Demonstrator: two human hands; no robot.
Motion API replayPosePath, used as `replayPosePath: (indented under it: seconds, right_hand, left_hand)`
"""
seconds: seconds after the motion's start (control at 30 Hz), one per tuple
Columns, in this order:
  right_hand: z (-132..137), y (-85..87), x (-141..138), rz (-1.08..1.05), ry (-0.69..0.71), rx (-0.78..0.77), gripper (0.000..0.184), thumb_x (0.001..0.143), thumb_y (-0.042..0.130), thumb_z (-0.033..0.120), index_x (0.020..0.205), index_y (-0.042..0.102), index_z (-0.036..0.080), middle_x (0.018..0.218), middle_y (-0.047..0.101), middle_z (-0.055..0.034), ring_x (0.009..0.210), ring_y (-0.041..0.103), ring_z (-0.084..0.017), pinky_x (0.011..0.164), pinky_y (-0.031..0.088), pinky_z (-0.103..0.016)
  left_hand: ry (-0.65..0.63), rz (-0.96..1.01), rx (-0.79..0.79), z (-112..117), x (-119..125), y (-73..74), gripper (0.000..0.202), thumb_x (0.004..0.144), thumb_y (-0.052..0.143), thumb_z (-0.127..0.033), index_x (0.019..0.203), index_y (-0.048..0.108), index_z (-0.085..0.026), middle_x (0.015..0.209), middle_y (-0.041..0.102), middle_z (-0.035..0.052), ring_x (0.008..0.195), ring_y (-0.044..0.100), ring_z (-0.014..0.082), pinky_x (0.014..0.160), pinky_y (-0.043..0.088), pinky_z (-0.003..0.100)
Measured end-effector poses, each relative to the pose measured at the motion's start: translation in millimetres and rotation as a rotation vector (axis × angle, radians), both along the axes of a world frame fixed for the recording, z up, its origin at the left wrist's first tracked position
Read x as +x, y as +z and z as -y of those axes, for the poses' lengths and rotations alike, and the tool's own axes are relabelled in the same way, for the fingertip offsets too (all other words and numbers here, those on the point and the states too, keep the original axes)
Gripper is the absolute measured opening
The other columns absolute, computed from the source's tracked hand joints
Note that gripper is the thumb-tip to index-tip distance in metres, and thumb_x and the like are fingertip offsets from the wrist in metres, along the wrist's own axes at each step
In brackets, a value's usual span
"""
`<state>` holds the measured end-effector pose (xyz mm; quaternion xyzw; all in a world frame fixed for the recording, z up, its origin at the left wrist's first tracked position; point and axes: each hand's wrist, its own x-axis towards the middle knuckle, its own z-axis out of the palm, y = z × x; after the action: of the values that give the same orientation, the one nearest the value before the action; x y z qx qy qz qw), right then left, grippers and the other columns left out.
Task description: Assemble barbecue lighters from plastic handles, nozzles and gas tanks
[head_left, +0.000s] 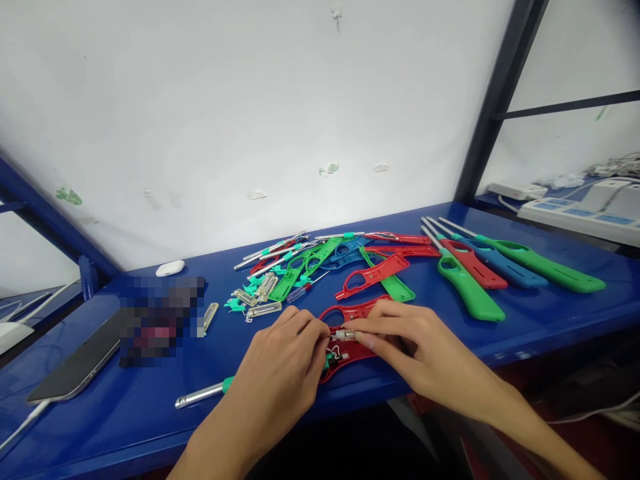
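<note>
My right hand (425,343) pinches a small clear lighter fuel tank (346,335) between thumb and fingers. Close against the tank's left end, my left hand (283,360) has its fingertips pressed together; whatever they grip is hidden. Under both hands lies an open red lighter shell half (354,365), with a thin white tube and green and dark parts inside it. A metal lighter barrel (200,396) with a green collar sticks out to the left beneath my left forearm. Another red shell half (345,312) shows just behind my fingers.
Behind my hands lie loose shell halves (375,275), several clear tanks (264,309), metal barrels and a screwdriver (303,290). Assembled long lighters (470,287) lie at right. A tablet-like device (80,363), a blurred object (163,327) and a white earbud case (171,268) are at left.
</note>
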<state>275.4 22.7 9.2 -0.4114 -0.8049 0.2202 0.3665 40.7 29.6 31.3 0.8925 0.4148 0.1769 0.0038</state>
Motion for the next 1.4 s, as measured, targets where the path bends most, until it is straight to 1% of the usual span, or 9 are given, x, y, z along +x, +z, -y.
replayPosePath:
  seconds: [0.1, 0.23, 0.33, 0.53, 0.8, 1.0, 1.17, 1.4]
  right_hand:
    - [-0.6, -0.7, 0.8, 0.001, 0.008, 0.001, 0.026, 0.108, 0.055, 0.036, 0.117, 0.08, 0.031, 0.096, 0.074, -0.0007, 0.088, 0.069, -0.016, 0.081, 0.051, -0.027]
    - [-0.8, -1.3, 0.3, -0.001, 0.017, 0.004, 0.027, 0.108, 0.055, 0.037, 0.117, 0.08, 0.03, 0.096, 0.073, -0.0022, 0.088, 0.069, -0.017, 0.081, 0.052, -0.029]
    - [-0.5, -1.8, -0.3, -0.007, 0.015, -0.006, 0.027, 0.108, 0.055, 0.036, 0.118, 0.08, 0.03, 0.095, 0.072, -0.0021, 0.088, 0.068, -0.017, 0.081, 0.052, -0.029]
    - [-0.7, -2.1, 0.3, -0.003, 0.02, -0.014, 0.026, 0.108, 0.056, 0.035, 0.119, 0.079, 0.03, 0.096, 0.073, -0.0006, 0.089, 0.068, -0.017, 0.083, 0.051, -0.029]
    - [-0.4, -3.2, 1.1, 0.018, 0.019, -0.011, 0.025, 0.108, 0.058, 0.033, 0.12, 0.079, 0.029, 0.1, 0.074, 0.0001, 0.093, 0.068, -0.016, 0.086, 0.05, -0.028]
    - [-2.5, -3.6, 0.7, -0.009, 0.028, -0.013, 0.026, 0.108, 0.057, 0.033, 0.121, 0.079, 0.029, 0.096, 0.072, 0.0, 0.09, 0.067, -0.015, 0.084, 0.05, -0.027]
    - [-3.0, -4.4, 2.0, -0.018, 0.041, -0.015, 0.026, 0.107, 0.059, 0.031, 0.125, 0.078, 0.03, 0.097, 0.072, 0.0003, 0.091, 0.067, -0.015, 0.085, 0.049, -0.026]
    - [-2.8, -5.6, 2.4, -0.009, 0.043, -0.011, 0.027, 0.107, 0.06, 0.029, 0.128, 0.076, 0.034, 0.098, 0.072, 0.002, 0.092, 0.068, -0.015, 0.085, 0.049, -0.026]
  left_hand:
    - [-0.015, -0.048, 0.061, 0.1, 0.0, -1.5, 0.021, 0.105, 0.049, -0.015, 0.099, 0.068, -0.019, 0.094, 0.071, 0.0052, 0.087, 0.064, 0.0237, 0.083, 0.056, 0.039]
    - [-0.023, -0.067, 0.112, 0.8, 0.7, -1.6, 0.019, 0.104, 0.051, -0.015, 0.097, 0.068, -0.019, 0.093, 0.07, 0.0054, 0.086, 0.065, 0.024, 0.079, 0.057, 0.038]
    - [-0.027, -0.067, 0.106, 1.3, 0.4, -2.0, 0.018, 0.104, 0.052, -0.015, 0.097, 0.068, -0.019, 0.093, 0.07, 0.0051, 0.086, 0.065, 0.0239, 0.078, 0.057, 0.037]
    - [-0.034, -0.051, 0.084, 0.6, 0.3, -2.3, 0.017, 0.104, 0.053, -0.014, 0.096, 0.068, -0.018, 0.092, 0.07, 0.0046, 0.086, 0.065, 0.0235, 0.082, 0.058, 0.039]
    - [-0.049, -0.066, 0.103, 1.6, 0.8, -0.9, 0.017, 0.102, 0.055, -0.012, 0.095, 0.068, -0.018, 0.091, 0.07, 0.0041, 0.083, 0.065, 0.0229, 0.075, 0.058, 0.037]
    - [-0.045, -0.064, 0.096, 2.5, 1.6, -0.5, 0.017, 0.102, 0.056, -0.013, 0.092, 0.068, -0.018, 0.089, 0.07, 0.0036, 0.081, 0.065, 0.0223, 0.074, 0.059, 0.037]
    - [-0.045, -0.063, 0.095, 2.5, 1.5, -1.1, 0.017, 0.103, 0.055, -0.014, 0.092, 0.068, -0.018, 0.089, 0.07, 0.0032, 0.082, 0.065, 0.0225, 0.074, 0.059, 0.037]
    - [-0.046, -0.069, 0.07, 1.7, 1.5, -0.6, 0.017, 0.103, 0.055, -0.014, 0.094, 0.068, -0.018, 0.091, 0.069, 0.0038, 0.084, 0.065, 0.023, 0.077, 0.06, 0.039]
